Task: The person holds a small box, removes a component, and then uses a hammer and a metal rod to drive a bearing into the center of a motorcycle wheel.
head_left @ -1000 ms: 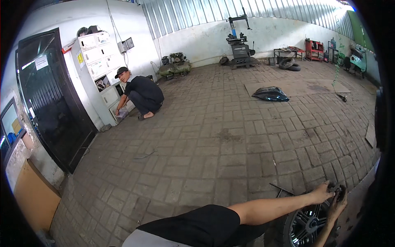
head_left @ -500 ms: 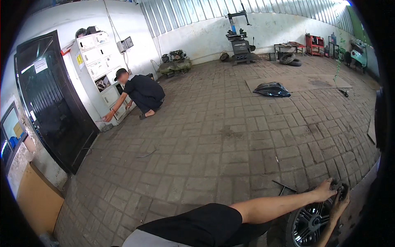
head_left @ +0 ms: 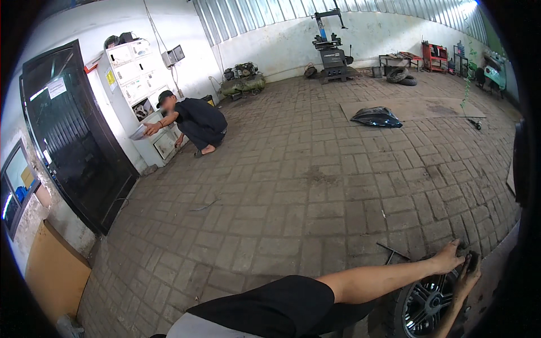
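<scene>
Left arm [head_left: 383,283]: outstretched toward three o'clock
Right forearm [head_left: 452,313]: angled toward one o'clock
Left hand [head_left: 448,260]: four o'clock, grip unclear
Right hand [head_left: 469,278]: just beside it

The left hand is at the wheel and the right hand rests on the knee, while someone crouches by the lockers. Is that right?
Not quite: the right hand isn't resting there; the head view shows it at the wheel too, beside the left hand.
</scene>
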`<action>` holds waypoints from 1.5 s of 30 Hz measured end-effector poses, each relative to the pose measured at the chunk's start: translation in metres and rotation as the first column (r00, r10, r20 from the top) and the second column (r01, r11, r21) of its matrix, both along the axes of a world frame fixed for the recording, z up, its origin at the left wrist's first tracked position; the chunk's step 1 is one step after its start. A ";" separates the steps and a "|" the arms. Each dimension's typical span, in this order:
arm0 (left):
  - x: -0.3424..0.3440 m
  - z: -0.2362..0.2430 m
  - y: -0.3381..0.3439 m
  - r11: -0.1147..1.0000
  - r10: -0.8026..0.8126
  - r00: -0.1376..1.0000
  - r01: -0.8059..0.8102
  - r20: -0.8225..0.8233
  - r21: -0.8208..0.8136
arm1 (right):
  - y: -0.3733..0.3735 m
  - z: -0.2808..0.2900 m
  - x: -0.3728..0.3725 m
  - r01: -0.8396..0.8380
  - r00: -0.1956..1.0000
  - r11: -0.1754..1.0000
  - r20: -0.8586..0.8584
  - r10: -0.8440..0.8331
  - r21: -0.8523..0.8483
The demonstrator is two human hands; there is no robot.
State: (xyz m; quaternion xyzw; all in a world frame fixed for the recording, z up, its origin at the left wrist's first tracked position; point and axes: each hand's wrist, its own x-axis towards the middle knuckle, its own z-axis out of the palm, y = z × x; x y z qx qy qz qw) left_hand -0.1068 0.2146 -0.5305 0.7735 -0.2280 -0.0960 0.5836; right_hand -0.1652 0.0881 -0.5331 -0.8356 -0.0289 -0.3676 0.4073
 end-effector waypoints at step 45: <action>-0.010 0.033 0.023 0.991 0.045 0.998 -0.049 -0.035 -0.128 | 0.013 0.009 -0.004 -0.105 0.991 0.992 -0.076 0.110 0.068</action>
